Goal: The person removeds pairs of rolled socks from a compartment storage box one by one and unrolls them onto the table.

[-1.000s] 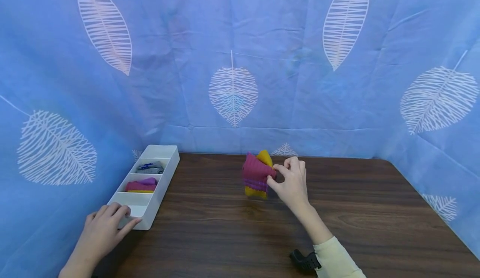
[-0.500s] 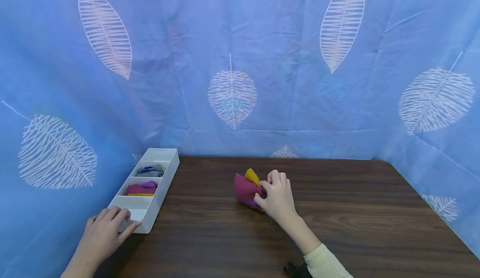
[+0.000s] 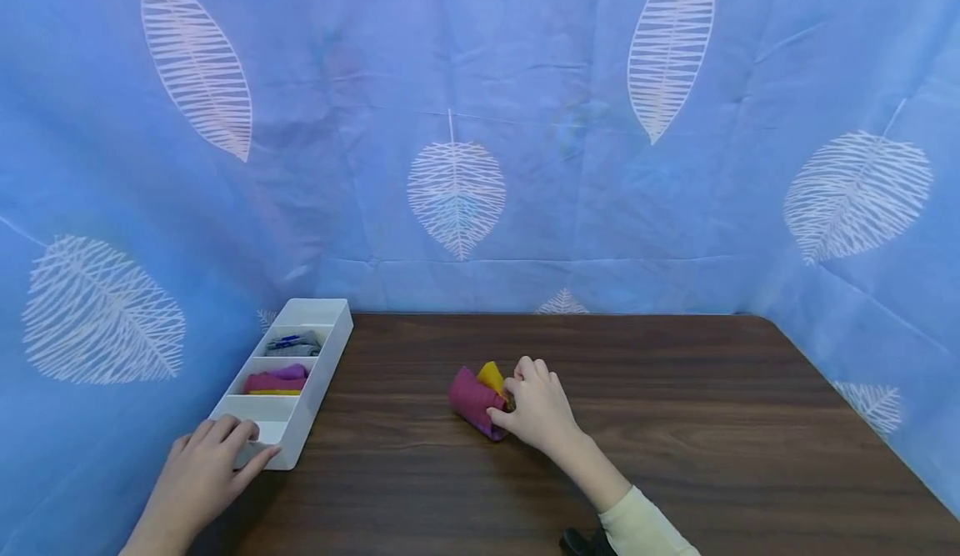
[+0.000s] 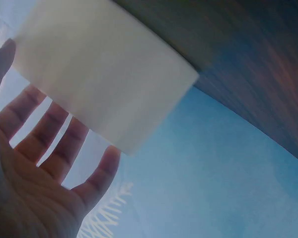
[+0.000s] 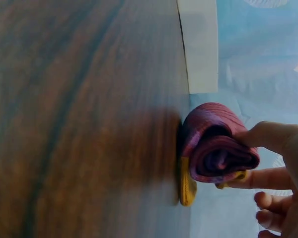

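Observation:
A maroon sock (image 3: 474, 398) with yellow and purple parts lies rolled up on the table. My right hand (image 3: 538, 410) pinches it by the side, with the thumb and a finger on the roll. The right wrist view shows the spiral end of the rolled sock (image 5: 221, 158) against the tabletop, a yellow flap under it. At the left, my left hand (image 3: 206, 473) holds the near end of a white divided box (image 3: 311, 402). In the left wrist view its fingertips go behind the rim of the box (image 4: 109, 69).
One compartment holds a folded maroon, purple and yellow sock (image 3: 276, 381); the one behind it holds a grey and blue bundle (image 3: 294, 344). A brown wooden table (image 3: 675, 423) extends to the right. A blue leaf-patterned curtain (image 3: 525, 206) hangs behind and beside it.
The right hand has brought the sock down to the table, nearer and further left; it now looks more tightly rolled. The left hand has stayed on the box.

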Demonstrator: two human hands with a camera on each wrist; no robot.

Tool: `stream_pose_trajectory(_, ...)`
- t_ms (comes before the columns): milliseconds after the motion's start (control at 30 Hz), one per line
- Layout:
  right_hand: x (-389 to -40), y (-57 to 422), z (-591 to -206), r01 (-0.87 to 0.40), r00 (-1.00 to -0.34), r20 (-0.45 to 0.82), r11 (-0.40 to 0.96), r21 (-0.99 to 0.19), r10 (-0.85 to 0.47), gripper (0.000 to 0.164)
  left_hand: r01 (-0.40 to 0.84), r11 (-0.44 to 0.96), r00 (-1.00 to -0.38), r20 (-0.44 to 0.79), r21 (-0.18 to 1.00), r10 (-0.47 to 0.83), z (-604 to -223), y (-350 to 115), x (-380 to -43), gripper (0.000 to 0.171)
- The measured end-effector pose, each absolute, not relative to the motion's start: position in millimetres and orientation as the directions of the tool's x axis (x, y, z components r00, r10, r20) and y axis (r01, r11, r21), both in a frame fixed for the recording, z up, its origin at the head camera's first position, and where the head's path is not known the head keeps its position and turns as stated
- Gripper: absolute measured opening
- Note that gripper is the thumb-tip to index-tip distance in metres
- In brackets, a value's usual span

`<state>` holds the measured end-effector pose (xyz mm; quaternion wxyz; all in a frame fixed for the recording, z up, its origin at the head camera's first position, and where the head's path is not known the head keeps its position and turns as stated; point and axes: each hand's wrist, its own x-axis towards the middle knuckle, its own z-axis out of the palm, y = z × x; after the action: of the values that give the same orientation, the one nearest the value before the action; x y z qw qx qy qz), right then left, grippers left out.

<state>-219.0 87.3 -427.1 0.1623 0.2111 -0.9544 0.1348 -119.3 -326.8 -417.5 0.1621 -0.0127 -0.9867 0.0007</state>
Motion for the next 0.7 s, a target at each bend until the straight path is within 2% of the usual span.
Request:
stream_pose_trajectory(167, -217.8, 91.0, -423.1, -0.447, -0.872, 0.298, 0.879, -0.164, -0.388, 0.038, 0.141, 0.987, -0.858, 0.488, -0.075, 0.160, -412.6, -316.3, -121.4, 0.039)
stream_pose_trajectory(300, -217.3, 93.4, -422.8, -0.453, -0.871, 0.280, 0.879, -0.145, -0.403, 0.040, 0.253, 0.958, -0.769, 0.572, -0.137, 0.285, -405.6, -305.6, -124.5, 0.062)
stream_pose_trajectory(367, -217.6, 94.4, -423.3, -0.457, -0.869, 0.279, 0.879, -0.133, -0.409, 0.040, 0.291, 0.944, -0.756, 0.567, -0.154, 0.326, -402.0, -296.4, -126.9, 0.059)
stream_pose_trajectory(467, -218.9, 95.4, -423.9, -0.457, -0.868, 0.273, 0.882, -0.117, -0.414, 0.041, 0.325, 0.932, -0.775, 0.519, -0.159, 0.359, -398.5, -277.5, -131.8, 0.035)
stream_pose_trajectory(600, -220.7, 97.0, -422.1, -0.451, -0.870, 0.273, 0.886, -0.107, -0.410, 0.044, 0.378, 0.911, -0.784, 0.467, -0.163, 0.409, -400.9, -250.0, -141.9, 0.033)
stream_pose_trajectory(700, -221.7, 100.0, -420.8, -0.446, -0.874, 0.271, 0.888, -0.114, -0.404, 0.047, 0.446, 0.878, -0.749, 0.464, -0.174, 0.473, -406.5, -229.3, -151.8, 0.029)
